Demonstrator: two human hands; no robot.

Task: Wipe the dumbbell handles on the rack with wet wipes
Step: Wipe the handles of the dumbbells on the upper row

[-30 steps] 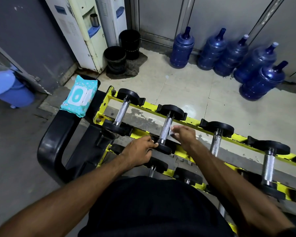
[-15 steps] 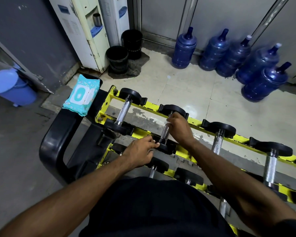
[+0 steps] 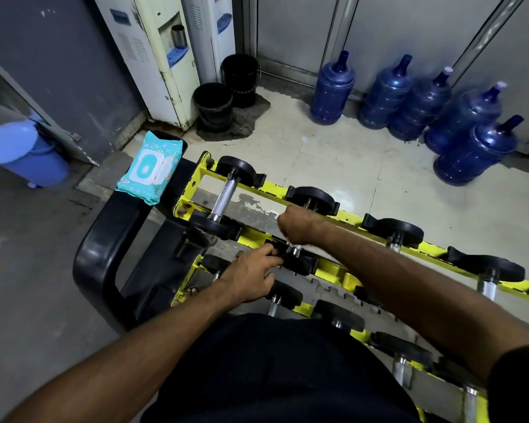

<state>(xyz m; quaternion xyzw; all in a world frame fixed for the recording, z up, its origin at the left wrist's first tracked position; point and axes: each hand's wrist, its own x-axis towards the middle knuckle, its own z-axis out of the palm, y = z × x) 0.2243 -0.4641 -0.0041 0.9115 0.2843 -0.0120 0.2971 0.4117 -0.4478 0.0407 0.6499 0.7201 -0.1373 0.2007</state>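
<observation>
A yellow dumbbell rack [image 3: 269, 190] holds a row of black-headed dumbbells with knurled steel handles. My right hand [image 3: 297, 227] is closed in a fist around the handle of the second dumbbell [image 3: 315, 198] from the left, and a sliver of white wet wipe [image 3: 286, 241] shows under the fingers. That handle is almost wholly hidden by the fist. My left hand [image 3: 251, 276] grips the near black head [image 3: 301, 265] of the same dumbbell. The first dumbbell's handle [image 3: 225, 195] lies bare to the left.
A teal wet wipe pack [image 3: 148, 169] lies on the rack's black end frame [image 3: 104, 239]. More dumbbells [image 3: 487, 270] run right, with a lower row [image 3: 338, 317] near my body. Blue water jugs [image 3: 474, 154], black buckets [image 3: 213, 106], water dispensers [image 3: 162, 59] and a blue bin [image 3: 22, 151] stand beyond.
My right hand moved from beside the handle's near end onto the handle and closed around it with the wipe. My left hand stayed on the near head.
</observation>
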